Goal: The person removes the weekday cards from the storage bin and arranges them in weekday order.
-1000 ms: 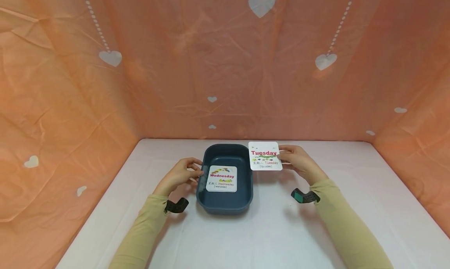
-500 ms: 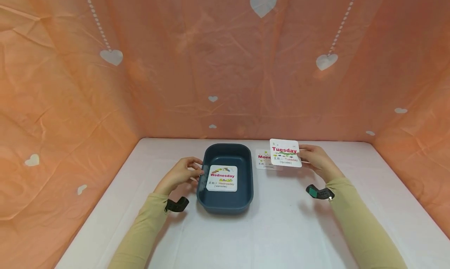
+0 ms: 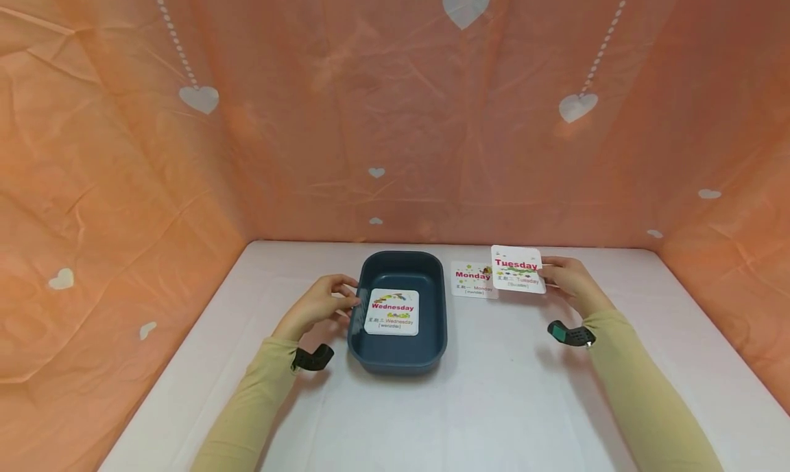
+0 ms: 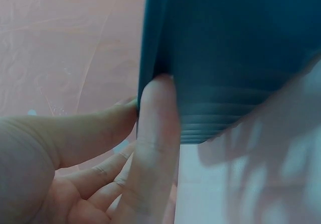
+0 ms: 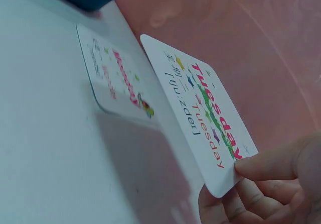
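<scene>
My right hand [image 3: 570,280] pinches the right edge of a white Tuesday card [image 5: 200,113] between thumb and fingers. That card is held tilted above the table, and its shadow falls below it. Just left of it, a Monday card [image 3: 472,280] lies flat on the table. My left hand [image 3: 317,306] grips the left rim of a dark blue plastic tray [image 3: 398,361], thumb on one side of the wall and a finger on the other in the left wrist view. Inside the tray lies a Wednesday card [image 3: 392,312], face up, seemingly on top of a small stack.
A white cloth covers the table [image 3: 469,403]. Orange sheeting [image 3: 432,129] with pale hearts rises behind the table and at both sides. Black bands with small devices sit at the left wrist [image 3: 313,357] and the right wrist [image 3: 572,334].
My right hand has carried the Tuesday card to the right, away from the tray, uncovering the Monday card on the table. My left hand stays on the tray rim.
</scene>
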Action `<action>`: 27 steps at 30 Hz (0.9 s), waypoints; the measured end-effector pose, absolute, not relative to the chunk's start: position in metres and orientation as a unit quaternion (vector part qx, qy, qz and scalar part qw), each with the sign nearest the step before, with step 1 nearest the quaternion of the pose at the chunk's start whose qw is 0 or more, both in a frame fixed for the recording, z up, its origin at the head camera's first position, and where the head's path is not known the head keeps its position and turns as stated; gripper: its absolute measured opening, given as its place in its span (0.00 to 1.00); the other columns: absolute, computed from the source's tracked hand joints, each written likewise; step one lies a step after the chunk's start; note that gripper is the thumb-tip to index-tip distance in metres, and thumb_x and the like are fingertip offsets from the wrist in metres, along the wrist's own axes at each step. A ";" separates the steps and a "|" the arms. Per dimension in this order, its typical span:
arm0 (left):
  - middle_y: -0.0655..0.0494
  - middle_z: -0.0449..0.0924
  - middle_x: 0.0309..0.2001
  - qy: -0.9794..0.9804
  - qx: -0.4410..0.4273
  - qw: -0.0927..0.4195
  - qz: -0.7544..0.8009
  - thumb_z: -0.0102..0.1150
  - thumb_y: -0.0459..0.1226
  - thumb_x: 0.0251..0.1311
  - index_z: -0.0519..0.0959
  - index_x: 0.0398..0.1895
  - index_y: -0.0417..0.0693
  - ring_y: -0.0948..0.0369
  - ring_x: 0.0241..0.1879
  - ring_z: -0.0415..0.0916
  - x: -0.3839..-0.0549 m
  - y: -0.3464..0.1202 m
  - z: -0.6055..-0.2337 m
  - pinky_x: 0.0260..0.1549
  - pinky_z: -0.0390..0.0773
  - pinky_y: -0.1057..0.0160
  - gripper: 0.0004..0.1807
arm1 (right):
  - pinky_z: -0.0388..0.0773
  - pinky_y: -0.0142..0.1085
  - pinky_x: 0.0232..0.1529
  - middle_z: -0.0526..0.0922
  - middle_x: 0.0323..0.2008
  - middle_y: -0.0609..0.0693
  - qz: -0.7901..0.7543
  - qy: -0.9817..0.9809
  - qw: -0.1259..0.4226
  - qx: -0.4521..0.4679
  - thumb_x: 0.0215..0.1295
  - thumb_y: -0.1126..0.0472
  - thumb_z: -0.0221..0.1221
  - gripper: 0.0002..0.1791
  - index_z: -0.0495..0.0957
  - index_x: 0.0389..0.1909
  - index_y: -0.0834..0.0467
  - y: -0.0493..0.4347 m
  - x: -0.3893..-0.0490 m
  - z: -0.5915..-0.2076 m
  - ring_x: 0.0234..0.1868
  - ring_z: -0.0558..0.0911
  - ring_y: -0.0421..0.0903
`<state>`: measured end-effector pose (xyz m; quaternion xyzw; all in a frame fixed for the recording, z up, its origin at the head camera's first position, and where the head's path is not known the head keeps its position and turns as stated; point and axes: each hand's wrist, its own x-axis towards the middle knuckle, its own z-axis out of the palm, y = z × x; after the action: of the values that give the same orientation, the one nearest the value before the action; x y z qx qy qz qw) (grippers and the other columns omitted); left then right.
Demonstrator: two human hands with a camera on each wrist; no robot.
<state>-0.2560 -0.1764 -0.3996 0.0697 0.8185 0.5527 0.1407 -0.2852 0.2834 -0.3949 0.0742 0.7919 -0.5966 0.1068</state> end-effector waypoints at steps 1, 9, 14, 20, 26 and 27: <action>0.42 0.76 0.37 0.818 0.069 0.141 0.553 0.59 0.28 0.62 0.70 0.56 0.32 0.56 0.24 0.78 -0.256 -0.176 -0.399 0.28 0.83 0.53 0.20 | 0.77 0.29 0.42 0.65 0.60 0.66 -0.597 0.792 0.107 0.076 0.72 0.66 0.46 0.29 0.52 0.70 0.72 0.285 -0.286 -0.396 0.42 0.75 0.40; 0.43 0.76 0.36 0.817 0.068 0.142 0.555 0.59 0.28 0.61 0.70 0.56 0.32 0.57 0.24 0.78 -0.256 -0.177 -0.400 0.28 0.83 0.54 0.20 | 0.76 0.28 0.40 0.63 0.62 0.66 -0.574 0.804 0.114 0.107 0.72 0.65 0.46 0.29 0.52 0.70 0.71 0.294 -0.289 -0.404 0.46 0.73 0.44; 0.43 0.76 0.36 0.817 0.070 0.142 0.555 0.59 0.28 0.61 0.70 0.56 0.31 0.57 0.24 0.77 -0.257 -0.177 -0.401 0.28 0.83 0.53 0.20 | 0.75 0.29 0.39 0.64 0.61 0.66 -0.552 0.818 0.110 0.118 0.72 0.64 0.46 0.29 0.53 0.69 0.72 0.298 -0.289 -0.408 0.47 0.72 0.47; 0.43 0.76 0.36 0.815 0.070 0.143 0.557 0.59 0.28 0.61 0.70 0.56 0.31 0.57 0.24 0.77 -0.255 -0.176 -0.400 0.29 0.83 0.52 0.20 | 0.74 0.29 0.36 0.67 0.57 0.64 -0.535 0.829 0.111 0.118 0.71 0.64 0.47 0.29 0.55 0.68 0.72 0.302 -0.291 -0.412 0.42 0.72 0.45; 0.43 0.76 0.35 0.815 0.068 0.142 0.558 0.59 0.28 0.61 0.70 0.56 0.31 0.57 0.24 0.77 -0.256 -0.176 -0.401 0.28 0.83 0.52 0.20 | 0.74 0.29 0.34 0.68 0.56 0.64 -0.521 0.837 0.107 0.127 0.70 0.65 0.47 0.28 0.56 0.68 0.72 0.304 -0.292 -0.415 0.40 0.72 0.44; 0.43 0.76 0.35 0.814 0.068 0.142 0.560 0.59 0.28 0.61 0.70 0.56 0.31 0.57 0.23 0.77 -0.257 -0.176 -0.401 0.28 0.83 0.52 0.20 | 0.73 0.29 0.34 0.69 0.56 0.64 -0.519 0.839 0.106 0.127 0.70 0.65 0.47 0.28 0.57 0.67 0.73 0.304 -0.293 -0.416 0.40 0.72 0.44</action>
<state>-0.2565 -0.1763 -0.4009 0.0682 0.8136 0.5597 0.1421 -0.2926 0.3036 -0.4159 0.1270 0.8387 -0.5189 0.1059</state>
